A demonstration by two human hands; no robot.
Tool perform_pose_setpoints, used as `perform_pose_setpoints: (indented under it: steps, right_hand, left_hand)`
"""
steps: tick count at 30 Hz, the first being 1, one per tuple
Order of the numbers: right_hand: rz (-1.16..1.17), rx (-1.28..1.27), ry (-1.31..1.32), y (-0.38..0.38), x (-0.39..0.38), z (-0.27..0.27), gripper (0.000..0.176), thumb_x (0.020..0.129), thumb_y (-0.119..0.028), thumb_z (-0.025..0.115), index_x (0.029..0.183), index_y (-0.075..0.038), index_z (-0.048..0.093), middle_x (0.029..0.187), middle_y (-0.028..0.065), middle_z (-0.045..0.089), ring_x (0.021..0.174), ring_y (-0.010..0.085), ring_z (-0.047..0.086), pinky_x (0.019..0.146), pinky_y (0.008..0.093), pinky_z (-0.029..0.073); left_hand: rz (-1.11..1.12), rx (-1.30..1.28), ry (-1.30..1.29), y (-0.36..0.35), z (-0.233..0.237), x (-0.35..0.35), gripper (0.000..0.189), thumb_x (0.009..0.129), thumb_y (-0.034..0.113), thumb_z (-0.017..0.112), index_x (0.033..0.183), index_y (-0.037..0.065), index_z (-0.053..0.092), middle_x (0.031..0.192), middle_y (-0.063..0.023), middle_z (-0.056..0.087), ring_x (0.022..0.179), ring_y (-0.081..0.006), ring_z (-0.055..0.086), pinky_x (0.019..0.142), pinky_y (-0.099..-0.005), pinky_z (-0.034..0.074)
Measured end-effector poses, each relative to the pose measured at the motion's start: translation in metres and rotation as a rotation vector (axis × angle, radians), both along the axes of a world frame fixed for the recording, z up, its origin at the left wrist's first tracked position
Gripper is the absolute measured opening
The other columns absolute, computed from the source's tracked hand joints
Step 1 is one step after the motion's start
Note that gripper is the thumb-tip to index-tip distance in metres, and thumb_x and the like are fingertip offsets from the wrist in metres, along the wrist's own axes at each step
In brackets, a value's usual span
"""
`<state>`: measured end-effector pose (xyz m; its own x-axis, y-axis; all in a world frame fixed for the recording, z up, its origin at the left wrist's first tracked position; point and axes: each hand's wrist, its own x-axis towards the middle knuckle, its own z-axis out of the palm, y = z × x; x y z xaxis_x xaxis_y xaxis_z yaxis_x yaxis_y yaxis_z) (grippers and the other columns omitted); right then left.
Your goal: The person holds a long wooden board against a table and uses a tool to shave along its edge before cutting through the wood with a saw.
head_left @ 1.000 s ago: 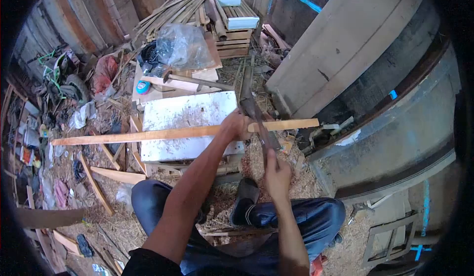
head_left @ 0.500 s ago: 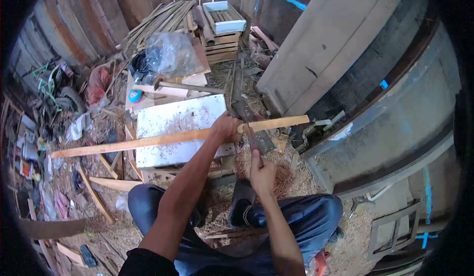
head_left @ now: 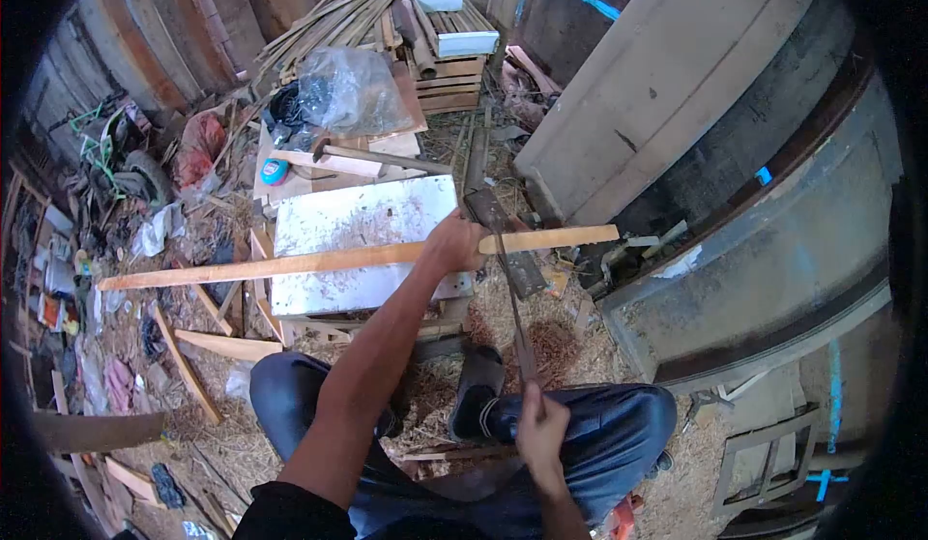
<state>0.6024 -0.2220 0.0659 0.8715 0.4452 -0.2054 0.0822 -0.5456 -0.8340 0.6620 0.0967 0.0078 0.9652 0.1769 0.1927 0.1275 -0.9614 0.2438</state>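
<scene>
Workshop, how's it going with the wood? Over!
Left hand gripping wooden strip. Right hand holding long tool. Watch out: left hand close to tool.

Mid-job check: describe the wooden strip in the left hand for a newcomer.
Find the white board in the middle. A long, light-brown wooden strip crosses it, gripped by the left hand near the board's right edge. Unlike the loose wooden pieces on the floor, it juts past both board sides.

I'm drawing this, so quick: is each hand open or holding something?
Left hand: closed, holding the wooden strip.
Right hand: closed, holding the long tool.
</scene>
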Motion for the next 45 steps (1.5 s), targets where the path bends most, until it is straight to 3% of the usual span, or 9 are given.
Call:
perform_pose_setpoints:
  steps: [4, 11, 16, 20, 26, 32, 38, 41, 45]
  right_hand:
    - [-0.021, 0.055, -0.104, 0.071, 0.029, 0.0, 0.043, 0.09, -0.033, 0.052, 0.077, 0.006, 0.063, 0.053, 0.0154, 0.054, 0.054, 0.0116, 0.051, 0.055, 0.034, 0.043]
    - [0.0, 0.194, 0.071, 0.058, 0.048, -0.037, 0.044, 0.092, -0.033, 0.05, 0.079, 0.006, 0.063, 0.056, 0.008, 0.054, 0.059, 0.0096, 0.049, 0.056, 0.0311, 0.043]
    - [0.043, 0.204, -0.117, 0.063, 0.04, -0.025, 0.048, 0.092, -0.036, 0.047, 0.085, 0.008, 0.063, 0.067, 0.0245, 0.061, 0.066, 0.0319, 0.063, 0.063, 0.0394, 0.045]
    - [0.105, 0.078, 0.048, 0.056, 0.044, 0.001, 0.048, 0.091, -0.039, 0.049, 0.089, 0.007, 0.062, 0.072, 0.025, 0.061, 0.07, 0.0341, 0.063, 0.064, 0.0405, 0.046]
    - [0.116, 0.21, -0.043, 0.033, 0.022, -0.004, 0.045, 0.09, -0.04, 0.05, 0.093, 0.003, 0.062, 0.07, 0.0233, 0.06, 0.069, 0.038, 0.061, 0.063, 0.0408, 0.046]
    - [0.166, 0.176, -0.006, 0.03, 0.016, 0.01, 0.045, 0.09, -0.041, 0.051, 0.092, 0.003, 0.062, 0.067, 0.0207, 0.059, 0.06, 0.0338, 0.056, 0.061, 0.0393, 0.045]
    - [0.101, 0.043, -0.033, 0.037, 0.017, 0.049, 0.047, 0.09, -0.042, 0.051, 0.085, 0.003, 0.062, 0.06, 0.0176, 0.055, 0.055, 0.0255, 0.053, 0.056, 0.0379, 0.043]
    - [0.105, 0.074, -0.144, 0.012, -0.001, 0.059, 0.046, 0.09, -0.041, 0.051, 0.083, 0.003, 0.062, 0.056, 0.015, 0.053, 0.052, 0.0207, 0.052, 0.054, 0.0368, 0.042]
    - [0.053, 0.106, 0.0, -0.011, -0.008, 0.063, 0.046, 0.089, -0.039, 0.053, 0.074, 0.004, 0.058, 0.051, 0.0137, 0.048, 0.049, 0.0176, 0.045, 0.051, 0.0365, 0.04]
  left_hand:
    - [0.065, 0.011, 0.203, -0.002, 0.004, 0.008, 0.023, 0.061, 0.027, 0.062, 0.078, 0.011, 0.065, 0.072, -0.0128, 0.066, 0.073, -0.0266, 0.064, 0.089, -0.0368, 0.04]
    - [0.037, -0.062, 0.099, -0.002, -0.001, 0.007, 0.024, 0.062, 0.029, 0.062, 0.081, 0.015, 0.066, 0.077, -0.012, 0.067, 0.077, -0.0284, 0.064, 0.092, -0.0376, 0.04]
    - [0.06, -0.042, 0.177, -0.006, 0.014, 0.009, 0.027, 0.064, 0.031, 0.062, 0.082, 0.012, 0.065, 0.075, -0.0137, 0.066, 0.076, -0.0295, 0.064, 0.094, -0.0387, 0.04]
    - [0.079, 0.013, 0.117, -0.008, -0.007, 0.003, 0.034, 0.064, 0.035, 0.064, 0.088, 0.011, 0.066, 0.081, -0.0169, 0.066, 0.083, -0.0278, 0.063, 0.097, -0.0388, 0.038]
    - [-0.002, 0.034, 0.098, -0.019, -0.021, -0.006, 0.048, 0.067, 0.044, 0.062, 0.103, 0.013, 0.065, 0.083, -0.0205, 0.065, 0.088, -0.0281, 0.063, 0.107, -0.0388, 0.029]
    - [-0.037, -0.014, 0.089, -0.018, -0.029, -0.002, 0.045, 0.066, 0.045, 0.061, 0.097, 0.014, 0.068, 0.081, -0.0204, 0.065, 0.082, -0.0283, 0.064, 0.104, -0.038, 0.032]
    - [0.09, 0.063, 0.288, -0.036, 0.014, -0.006, 0.042, 0.067, 0.047, 0.061, 0.086, 0.01, 0.068, 0.079, -0.0183, 0.066, 0.08, -0.0284, 0.064, 0.095, -0.0381, 0.039]
    - [0.068, 0.026, 0.242, -0.024, -0.009, 0.005, 0.039, 0.068, 0.045, 0.061, 0.083, 0.01, 0.068, 0.08, -0.0167, 0.066, 0.08, -0.0283, 0.064, 0.091, -0.0377, 0.041]
    - [0.044, -0.001, 0.208, -0.03, 0.007, -0.001, 0.038, 0.068, 0.044, 0.06, 0.082, 0.009, 0.068, 0.079, -0.0155, 0.066, 0.078, -0.0282, 0.064, 0.088, -0.0363, 0.043]
